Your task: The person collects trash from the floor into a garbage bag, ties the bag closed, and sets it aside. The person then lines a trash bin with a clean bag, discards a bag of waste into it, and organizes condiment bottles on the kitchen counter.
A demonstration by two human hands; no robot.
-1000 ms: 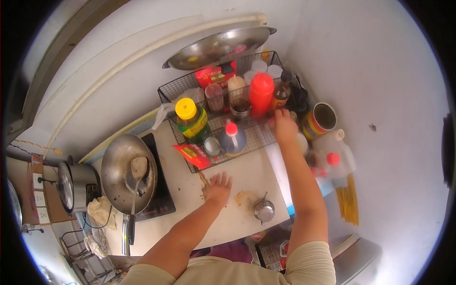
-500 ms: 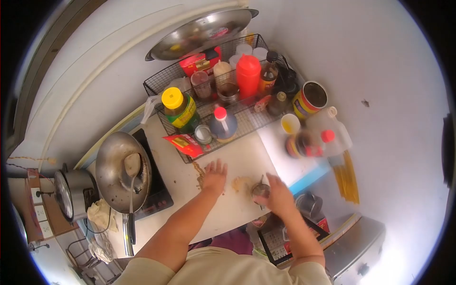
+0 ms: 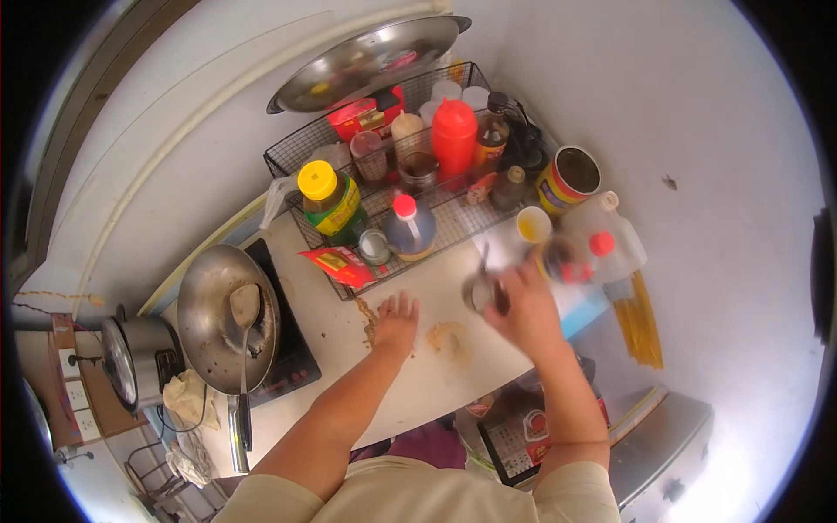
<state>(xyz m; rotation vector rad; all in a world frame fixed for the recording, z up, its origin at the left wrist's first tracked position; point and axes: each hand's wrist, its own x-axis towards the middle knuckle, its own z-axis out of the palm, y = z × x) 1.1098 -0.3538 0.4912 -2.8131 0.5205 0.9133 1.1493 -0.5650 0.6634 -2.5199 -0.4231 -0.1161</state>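
My right hand (image 3: 526, 307) is wrapped round a small dark-looking cup (image 3: 476, 294) with a thin handle, perhaps a spoon's, sticking up from it. The cup is blurred, so its contents cannot be made out. My left hand (image 3: 398, 323) lies on the white tabletop (image 3: 384, 401) with fingers stretched out, holding nothing. Beside those fingers is a streak of brown crumbs or sauce (image 3: 365, 319). Between my hands a pale brown wet smear (image 3: 448, 338) marks the surface.
A wire rack (image 3: 462, 228) of bottles and jars stands at the back. On the left, a wok (image 3: 202, 305) with a spatula (image 3: 245, 305) sits on a black cooktop (image 3: 292, 370). At right are a white cup (image 3: 534, 224), a tin (image 3: 547, 196) and a plastic jug (image 3: 623, 248).
My right hand has moved the cup away from me, toward the rack and the white cup. More of the brown smear now shows. My left hand has stayed nearly still.
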